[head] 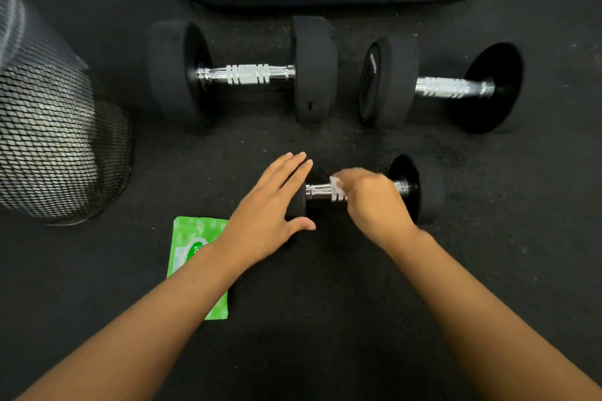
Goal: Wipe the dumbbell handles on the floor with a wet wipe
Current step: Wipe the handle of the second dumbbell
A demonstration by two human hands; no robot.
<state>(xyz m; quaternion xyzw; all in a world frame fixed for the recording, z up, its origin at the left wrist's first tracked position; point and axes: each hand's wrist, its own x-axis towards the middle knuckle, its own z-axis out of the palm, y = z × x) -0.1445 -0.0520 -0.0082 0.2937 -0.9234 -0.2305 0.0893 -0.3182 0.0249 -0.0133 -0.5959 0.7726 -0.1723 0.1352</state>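
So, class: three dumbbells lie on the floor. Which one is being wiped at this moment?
The small dumbbell nearest the person: the left hand steadies its end and the right hand rubs a wipe on its handle. The two bigger ones behind lie untouched.

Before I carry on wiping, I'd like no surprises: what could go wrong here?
1. The small dumbbell could roll: only the flat left hand steadies its near weight while the right hand rubs the wet wipe along the handle.
2. The wipe is bunched small, so parts of the handle may get missed.
3. The left forearm lies over the green wipe packet and may drag it.
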